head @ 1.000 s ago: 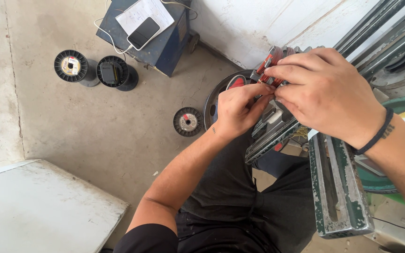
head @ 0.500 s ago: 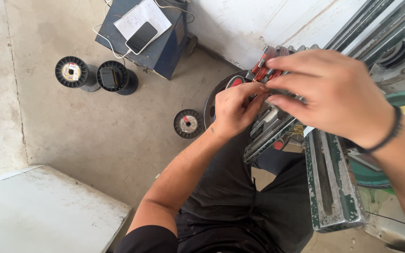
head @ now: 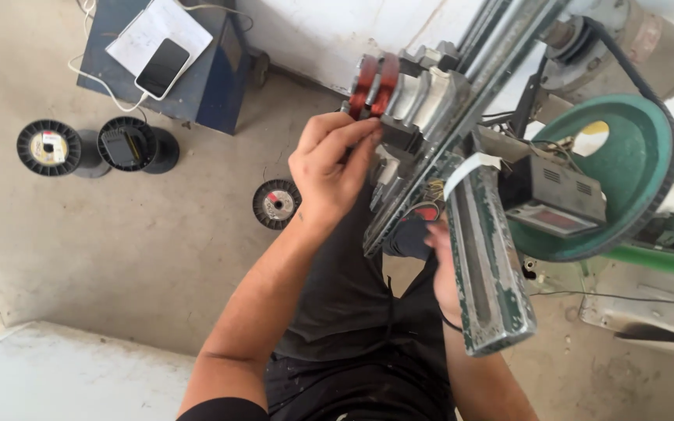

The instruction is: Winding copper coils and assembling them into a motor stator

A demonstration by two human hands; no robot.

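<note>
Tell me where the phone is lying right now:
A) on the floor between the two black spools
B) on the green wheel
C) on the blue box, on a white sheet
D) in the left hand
C: the phone lies on a white sheet atop the blue box at upper left, well clear of the left hand at the copper coils.

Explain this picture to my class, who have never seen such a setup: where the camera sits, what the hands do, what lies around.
The camera sits on a person's head and looks down at their own arms. The left hand pinches at a metal frame that carries copper-coloured coils. The right hand is mostly hidden behind a worn metal bar; what it holds cannot be seen. Beside them sits a green wheel with a belt. On the floor lie three wire spools, and a phone rests on a blue box.
</note>
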